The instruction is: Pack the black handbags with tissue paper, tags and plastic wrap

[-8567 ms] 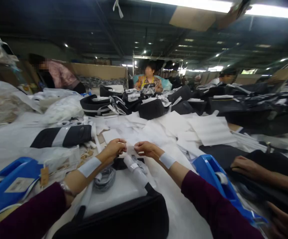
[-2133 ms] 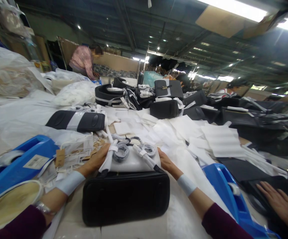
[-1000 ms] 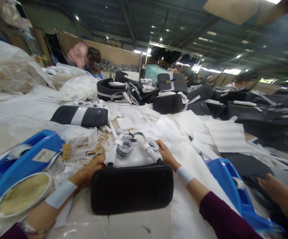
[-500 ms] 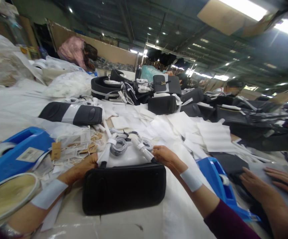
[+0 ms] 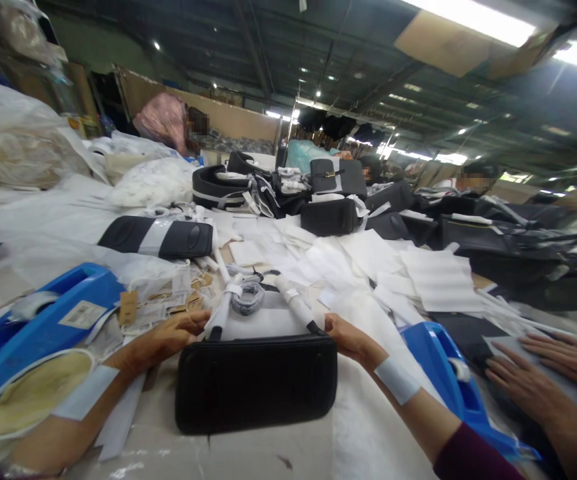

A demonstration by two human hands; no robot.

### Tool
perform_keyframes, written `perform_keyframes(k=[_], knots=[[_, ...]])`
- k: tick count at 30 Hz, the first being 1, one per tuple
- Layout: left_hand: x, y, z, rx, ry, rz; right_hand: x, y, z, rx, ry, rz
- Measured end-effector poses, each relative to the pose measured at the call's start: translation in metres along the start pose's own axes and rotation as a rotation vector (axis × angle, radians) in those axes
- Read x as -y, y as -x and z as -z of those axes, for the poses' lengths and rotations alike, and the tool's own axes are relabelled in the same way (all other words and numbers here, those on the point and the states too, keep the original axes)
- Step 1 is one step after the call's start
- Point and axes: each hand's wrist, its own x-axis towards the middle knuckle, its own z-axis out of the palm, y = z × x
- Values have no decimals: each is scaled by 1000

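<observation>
A black handbag (image 5: pixel 257 387) stands on its side in front of me, with its flat dark face toward me. Its two handles, wrapped in white sheeting, rise from the far edge; I point at the left handle (image 5: pixel 221 308) and right handle (image 5: pixel 294 301). A coil of grey wrapped strap (image 5: pixel 248 297) lies between them. My left hand (image 5: pixel 181 331) is at the top left corner beside the handle base, its fingers apart. My right hand (image 5: pixel 346 337) has curled fingers closed at the top right corner; its fingertips are partly hidden.
Blue tape dispensers stand on the left (image 5: pixel 81 310) and right (image 5: pixel 443 373). Paper tags (image 5: pixel 128 307) and a round yellowish tub (image 5: pixel 38 393) lie left. White foam sheets (image 5: pixel 363 257) and wrapped bags (image 5: pixel 158 237) lie beyond. A co-worker's hands (image 5: pixel 533 383) work at the right.
The view has shifted slightly, moving everything rightward in frame. My right hand has come down from the right handle to the handbag's corner. My left fingers have spread a little beside the left handle.
</observation>
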Motion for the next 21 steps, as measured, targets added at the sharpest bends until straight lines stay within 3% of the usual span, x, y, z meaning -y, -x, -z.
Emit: perform_keyframes(k=[4,8,12,16,21], knots=[[-4,2,-13,-83,100,29,0,1,0,111,-206,32],[-2,1,-23,-112,216,6,-4,1,-3,54,-315,24],[10,0,-26,-241,278,17,0,2,-9,24,-253,-24],[21,2,-27,-240,332,49,10,2,-16,58,-135,-71],[21,7,-28,-225,310,98,22,7,-27,-64,-23,-34]])
